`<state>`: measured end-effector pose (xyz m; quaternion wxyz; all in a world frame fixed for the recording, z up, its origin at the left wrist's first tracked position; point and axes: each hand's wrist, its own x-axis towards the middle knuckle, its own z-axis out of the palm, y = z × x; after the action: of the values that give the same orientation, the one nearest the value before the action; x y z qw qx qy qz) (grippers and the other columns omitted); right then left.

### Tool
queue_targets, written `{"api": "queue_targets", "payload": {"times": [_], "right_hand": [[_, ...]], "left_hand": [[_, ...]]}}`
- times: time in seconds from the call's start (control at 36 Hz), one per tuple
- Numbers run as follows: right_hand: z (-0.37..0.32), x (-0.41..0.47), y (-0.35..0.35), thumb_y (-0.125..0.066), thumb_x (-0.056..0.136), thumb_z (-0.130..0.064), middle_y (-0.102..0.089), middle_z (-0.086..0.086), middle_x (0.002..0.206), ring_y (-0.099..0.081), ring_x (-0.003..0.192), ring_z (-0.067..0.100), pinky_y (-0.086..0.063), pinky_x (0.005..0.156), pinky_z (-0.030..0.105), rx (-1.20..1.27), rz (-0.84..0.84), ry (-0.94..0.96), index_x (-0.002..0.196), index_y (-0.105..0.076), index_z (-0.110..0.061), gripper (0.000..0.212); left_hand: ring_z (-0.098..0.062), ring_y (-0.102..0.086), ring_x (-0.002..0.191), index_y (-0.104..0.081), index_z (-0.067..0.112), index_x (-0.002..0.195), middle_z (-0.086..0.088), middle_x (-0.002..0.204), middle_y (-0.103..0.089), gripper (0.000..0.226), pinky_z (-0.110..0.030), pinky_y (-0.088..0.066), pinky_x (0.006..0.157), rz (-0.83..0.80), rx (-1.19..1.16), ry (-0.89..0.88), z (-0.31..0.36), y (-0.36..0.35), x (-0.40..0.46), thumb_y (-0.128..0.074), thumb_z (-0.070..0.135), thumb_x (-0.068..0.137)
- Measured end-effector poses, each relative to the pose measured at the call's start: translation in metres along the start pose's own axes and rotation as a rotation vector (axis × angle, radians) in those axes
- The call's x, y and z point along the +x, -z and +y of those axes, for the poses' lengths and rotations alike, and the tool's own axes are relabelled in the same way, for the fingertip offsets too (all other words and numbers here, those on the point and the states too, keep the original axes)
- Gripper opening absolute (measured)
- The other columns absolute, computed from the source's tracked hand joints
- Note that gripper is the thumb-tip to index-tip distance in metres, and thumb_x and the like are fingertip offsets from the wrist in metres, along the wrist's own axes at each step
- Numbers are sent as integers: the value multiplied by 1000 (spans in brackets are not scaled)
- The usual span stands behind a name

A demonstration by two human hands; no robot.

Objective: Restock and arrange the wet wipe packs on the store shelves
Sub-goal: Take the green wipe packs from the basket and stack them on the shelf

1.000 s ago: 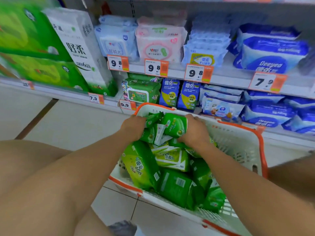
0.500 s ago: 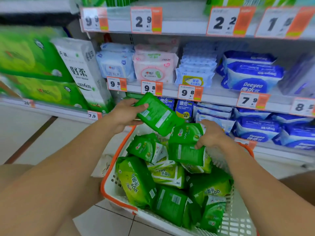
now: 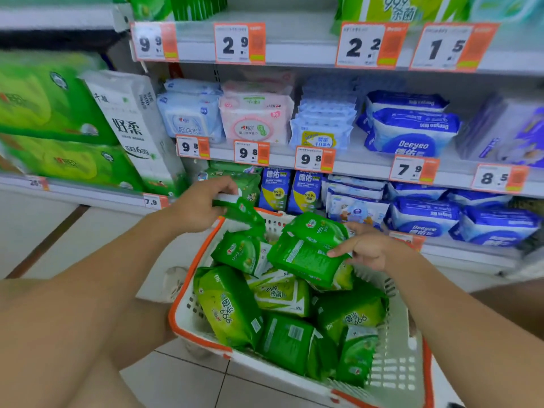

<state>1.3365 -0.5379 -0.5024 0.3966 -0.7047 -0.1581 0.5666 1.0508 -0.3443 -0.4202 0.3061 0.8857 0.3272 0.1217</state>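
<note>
Far left: stacked green tissue bundles [image 3: 50, 113] and a tall white roll pack [image 3: 132, 128], not part of this job. Next along, left hand [image 3: 194, 207] up by the bottom shelf [image 3: 471, 254], grip clenched on one green wipe pack [image 3: 238, 209], pinched at its white end seam and aimed at the green stock [image 3: 235, 178] already sitting there under the 9.8 tag [image 3: 192, 147]. Best bet: slide it in flat, label forward, flush with its neighbours, not crushing the blue pouches [image 3: 290, 189] beside. Centre: orange-rimmed basket [image 3: 191, 278] loaded with more green packs. Right hand [image 3: 371, 248] over the basket, grasping a second pack [image 3: 309, 254], fingers along its edge, thumb hidden. Worth holding that one clear until the first is seated.
</note>
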Motion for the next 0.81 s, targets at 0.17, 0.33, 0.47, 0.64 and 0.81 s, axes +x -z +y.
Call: {"api": "queue_targets", "payload": {"times": [0.17, 0.33, 0.47, 0.64, 0.81], "right_hand": [[59, 1, -43, -89, 50, 11, -69, 7, 105, -64, 90, 23, -57, 68, 37, -130, 225, 66, 118, -55, -18, 81], [68, 19, -60, -95, 58, -13, -66, 11, 113, -67, 100, 31, -60, 81, 47, 167, 226, 7, 122, -47, -18, 80], [66, 21, -54, -89, 61, -1, -59, 22, 131, -69, 103, 32, -61, 71, 43, 391, 25, -82, 118, -48, -9, 71], [58, 9, -85, -69, 79, -4, -68, 17, 105, -71, 88, 24, -63, 73, 37, 535, -285, -118, 106, -63, 3, 29], [40, 2, -109, -72, 89, -15, -75, 7, 103, -72, 85, 20, -61, 69, 33, 49, -311, 77, 111, -66, -9, 24]], "left_hand": [[-21, -58, 110, -73, 11, 108, -5, 114, -61, 40, -23, -44, 90, -490, 360, 148, -26, -61, -49, -72, -1, 71], [-27, -39, 132, -74, 24, 91, -8, 139, -45, 22, -31, -34, 107, -273, 352, 338, -34, -64, -48, -82, 37, 75], [-31, -56, 117, -46, 17, 133, -9, 131, -55, 86, -37, -48, 93, -302, 286, 607, -36, -58, -40, -91, 37, 63], [-24, -69, 91, -67, 4, 95, -9, 100, -72, 30, -39, -56, 89, -330, -204, 745, -17, -61, -29, -77, 31, 84], [-29, -70, 104, -64, 12, 123, -13, 117, -71, 39, -48, -53, 94, -248, -1044, 850, 1, -88, -37, -41, 39, 105]]}}
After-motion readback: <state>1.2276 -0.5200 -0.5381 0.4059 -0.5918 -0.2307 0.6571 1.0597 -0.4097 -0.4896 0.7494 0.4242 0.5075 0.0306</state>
